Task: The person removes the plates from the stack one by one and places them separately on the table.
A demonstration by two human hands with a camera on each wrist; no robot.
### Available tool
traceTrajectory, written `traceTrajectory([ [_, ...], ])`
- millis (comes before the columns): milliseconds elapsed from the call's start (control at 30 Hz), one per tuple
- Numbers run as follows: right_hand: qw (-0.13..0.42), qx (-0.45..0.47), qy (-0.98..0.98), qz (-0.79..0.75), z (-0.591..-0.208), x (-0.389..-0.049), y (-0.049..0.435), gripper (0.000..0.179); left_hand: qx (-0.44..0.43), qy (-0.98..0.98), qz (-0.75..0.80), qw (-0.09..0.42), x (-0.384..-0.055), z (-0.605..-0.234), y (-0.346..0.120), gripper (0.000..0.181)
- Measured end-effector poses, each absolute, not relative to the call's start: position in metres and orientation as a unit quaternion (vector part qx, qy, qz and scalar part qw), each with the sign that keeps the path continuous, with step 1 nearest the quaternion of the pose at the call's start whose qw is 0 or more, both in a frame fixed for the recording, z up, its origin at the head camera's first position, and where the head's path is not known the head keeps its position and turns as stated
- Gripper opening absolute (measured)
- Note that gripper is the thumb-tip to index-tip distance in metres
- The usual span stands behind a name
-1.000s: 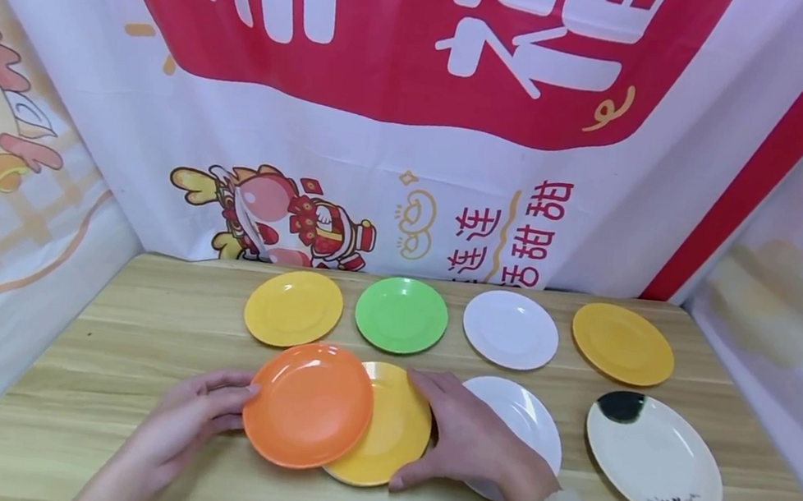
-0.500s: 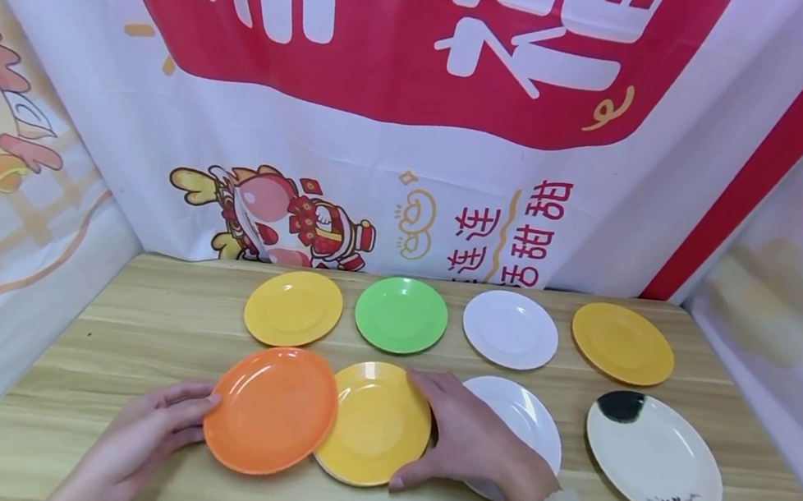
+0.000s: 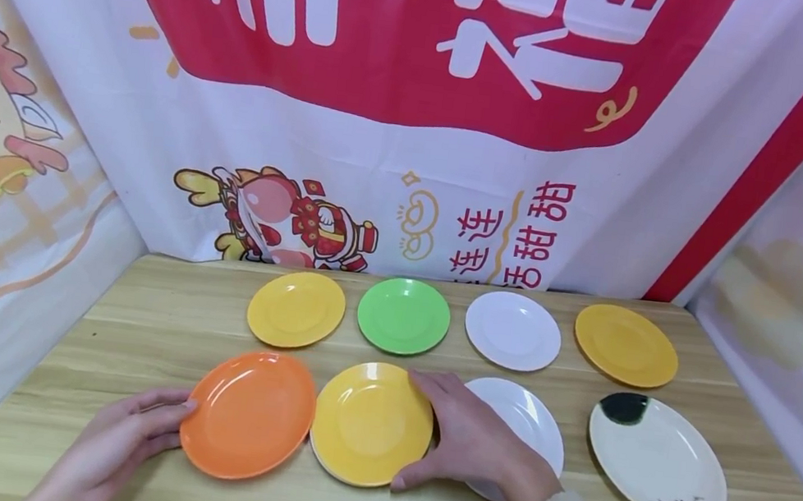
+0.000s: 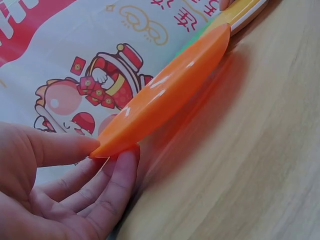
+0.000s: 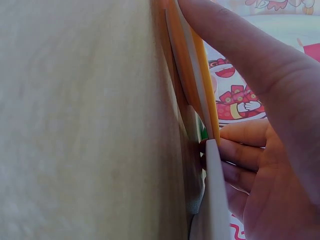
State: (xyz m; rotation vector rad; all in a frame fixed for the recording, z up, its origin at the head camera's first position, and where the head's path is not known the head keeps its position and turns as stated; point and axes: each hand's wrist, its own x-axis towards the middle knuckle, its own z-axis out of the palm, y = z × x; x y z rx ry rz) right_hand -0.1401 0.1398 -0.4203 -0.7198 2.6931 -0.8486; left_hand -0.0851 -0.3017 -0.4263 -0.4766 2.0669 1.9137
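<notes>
My left hand (image 3: 120,435) pinches the left rim of an orange plate (image 3: 249,415). In the left wrist view the thumb (image 4: 65,146) lies on top of the rim, the fingers underneath, and the orange plate (image 4: 165,97) is raised off the wood. Beside it is a yellow plate (image 3: 370,425), with a pale band along its edge. My right hand (image 3: 465,435) grips that plate's right rim, thumb near and fingers far. The right wrist view shows the yellow plate (image 5: 192,65) edge-on at the right hand (image 5: 270,140). A white plate (image 3: 519,421) lies partly behind the right hand.
Along the back of the wooden table (image 3: 117,334) lie a yellow plate (image 3: 296,310), a green plate (image 3: 404,317), a white plate (image 3: 513,331) and another yellow plate (image 3: 624,345). A patterned cream plate (image 3: 656,461) lies at right. Printed cloth (image 3: 417,112) hangs behind.
My left hand has drawn the orange plate leftward and slightly nearer, off its overlap with the yellow plate, now fully uncovered. The right hand has stayed on the yellow rim.
</notes>
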Motion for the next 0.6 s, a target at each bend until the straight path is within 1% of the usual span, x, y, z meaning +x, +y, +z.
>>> traceTrajectory([
  [233,0.121,-0.241,0.918,-0.290,-0.420,-0.140,0.139,0.132,-0.187,0.719,0.655,0.139,-0.084,-0.424,-0.311,0.038],
  [367,0.116,-0.244,0.919,-0.287,-0.419,-0.139,0.139,0.131,-0.193,0.723,0.650,0.134,-0.084,-0.423,-0.314,0.040],
  [500,0.115,-0.244,0.920,-0.286,-0.418,-0.139,0.139,0.131,-0.197,0.731,0.641,0.126,-0.085,-0.422,-0.316,0.046],
  [600,0.117,-0.243,0.919,-0.287,-0.418,-0.139,0.138,0.131,-0.201,0.746,0.623,0.120,-0.086,-0.421,-0.316,0.054],
])
